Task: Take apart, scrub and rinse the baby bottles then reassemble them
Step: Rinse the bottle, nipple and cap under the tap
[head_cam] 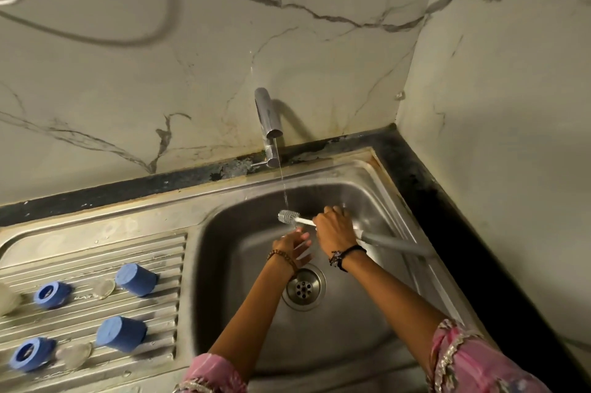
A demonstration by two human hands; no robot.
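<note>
At the centre right of the frame a steel sink (377,187) is seen from above, with a chrome tap (268,123) at its upper edge from which a thin stream of water (283,184) falls into the basin. Just under the stream, a bottle brush (292,218) is gripped by the right hand (334,232), the fingers curled round its white stem; the grey bristle head points toward the left of the frame, and the grey handle runs out to the right, over the basin's right side. Just below and left of the brush head, the left hand (292,247) is held with its fingers straight and slightly spread; it is blurred, and nothing can be seen held in it. A drain (303,287) is seen below both hands, in the basin floor. On the ribbed drainboard (96,252) at the lower left of the frame, the bottle parts are laid out, well apart from the hands: 2 blue caps (136,279) lie on their sides in the right-hand column, and 2 blue screw rings (51,295), their holes facing the camera, lie to their left. 2 clear, pale teats (104,288) are seen between rings and caps, 1 in each row. A pale clear object is cut off by the left edge of the frame, and it cannot be told what it is. Pink sleeves (463,360) are seen at the bottom edge, and bracelets are worn on both wrists.
</note>
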